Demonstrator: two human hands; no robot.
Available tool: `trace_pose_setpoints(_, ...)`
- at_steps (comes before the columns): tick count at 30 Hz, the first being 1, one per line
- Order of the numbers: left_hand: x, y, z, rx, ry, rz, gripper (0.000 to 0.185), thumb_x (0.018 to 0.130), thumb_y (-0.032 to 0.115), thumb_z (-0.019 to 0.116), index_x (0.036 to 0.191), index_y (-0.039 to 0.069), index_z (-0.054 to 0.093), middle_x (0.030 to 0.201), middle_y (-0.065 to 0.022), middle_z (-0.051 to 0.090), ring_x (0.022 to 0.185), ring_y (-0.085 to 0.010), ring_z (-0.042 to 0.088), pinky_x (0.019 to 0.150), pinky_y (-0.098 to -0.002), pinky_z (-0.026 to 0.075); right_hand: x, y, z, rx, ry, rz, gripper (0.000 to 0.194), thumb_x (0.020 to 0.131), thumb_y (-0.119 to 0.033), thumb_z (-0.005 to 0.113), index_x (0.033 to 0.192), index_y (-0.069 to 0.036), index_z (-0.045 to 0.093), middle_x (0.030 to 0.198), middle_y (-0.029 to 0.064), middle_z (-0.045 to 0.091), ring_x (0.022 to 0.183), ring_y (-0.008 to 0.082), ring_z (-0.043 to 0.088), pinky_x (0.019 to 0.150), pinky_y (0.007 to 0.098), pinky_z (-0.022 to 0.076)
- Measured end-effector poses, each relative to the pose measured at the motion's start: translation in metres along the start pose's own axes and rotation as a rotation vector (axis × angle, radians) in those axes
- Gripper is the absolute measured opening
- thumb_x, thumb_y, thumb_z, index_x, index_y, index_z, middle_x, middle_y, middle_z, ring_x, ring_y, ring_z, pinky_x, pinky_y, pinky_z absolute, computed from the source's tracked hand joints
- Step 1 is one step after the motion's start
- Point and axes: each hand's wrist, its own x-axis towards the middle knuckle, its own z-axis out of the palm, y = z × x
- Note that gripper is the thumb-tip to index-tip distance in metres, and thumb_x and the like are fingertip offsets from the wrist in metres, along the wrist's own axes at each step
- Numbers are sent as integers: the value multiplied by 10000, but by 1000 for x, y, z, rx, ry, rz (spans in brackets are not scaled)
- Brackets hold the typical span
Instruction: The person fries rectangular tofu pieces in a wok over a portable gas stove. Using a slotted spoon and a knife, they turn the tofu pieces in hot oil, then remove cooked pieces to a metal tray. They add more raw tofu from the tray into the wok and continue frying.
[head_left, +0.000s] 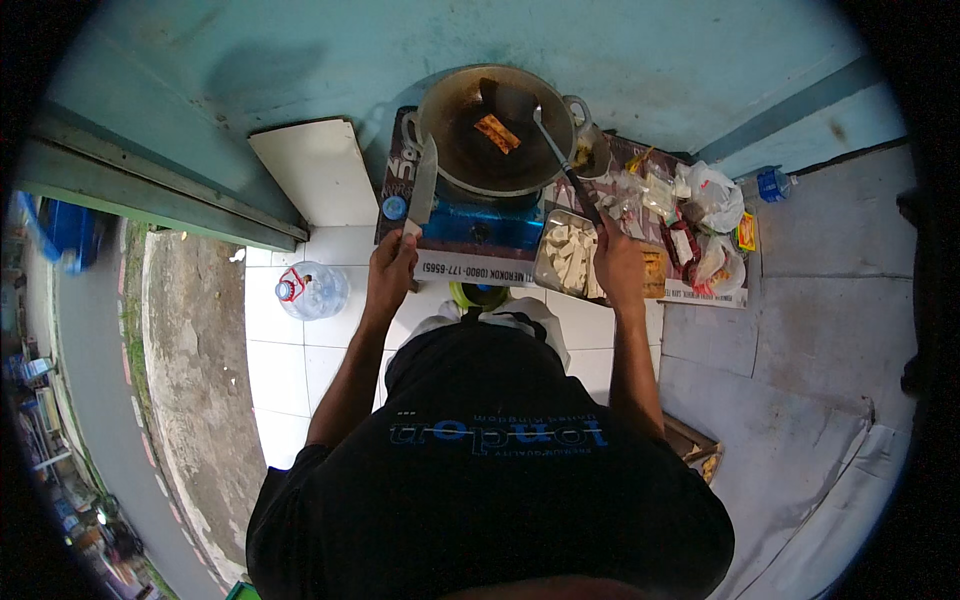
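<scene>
My left hand (392, 268) grips the handle of a kitchen knife (424, 184), its broad blade pointing up beside the wok's left rim. In my right hand (618, 264) is the dark handle of a long spatula (557, 152). The spatula's head reaches into a large metal wok (442, 142) standing on a blue stove (480, 221). Browned oblong food pieces (497, 135) lie inside the wok. Just left of my right hand, a metal tray (538, 264) holds several pale cut food pieces (568, 251), partly hidden by the hand.
Plastic bags (712, 196) and packets lie on a printed sheet (465, 264) at right. Near my right wrist is a brown slab (654, 271). A small bowl (596, 157) sits beside the wok. At left stand a large plastic bottle (315, 290) and a white board (319, 172).
</scene>
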Motion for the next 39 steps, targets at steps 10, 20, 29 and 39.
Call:
trace_pose_setpoints(10,-3,-4,-2,28,17,15,293,1048,326,572,1119,51,645,716,60,465,580,-31,375,482,-206,288,5,8,16,71,-69,26,278,976,-121,539,1206,-25,663,861,294,674,806,479,662,683,540,522)
trace_pose_setpoints(20,-6,-4,-2,66,0,11,296,1049,288,551,1070,7,642,705,30,486,607,-58,448,518,-251,370,16,16,28,77,-38,-48,305,991,-188,528,1233,-60,661,899,304,669,847,498,655,722,568,536)
trace_pose_setpoints(29,-4,-5,-5,56,-27,60,293,1046,279,553,1077,3,644,719,24,497,606,-76,479,491,-267,419,30,17,17,-13,-75,-44,278,983,-182,546,1172,-44,696,901,297,676,857,485,662,749,539,528)
trace_pose_setpoints(39,2,27,-48,685,-6,241,252,968,228,629,1051,-4,683,768,-202,675,651,-311,655,636,-395,505,60,44,-28,384,-588,145,295,1016,-245,494,995,-14,676,654,97,612,579,187,605,562,359,476)
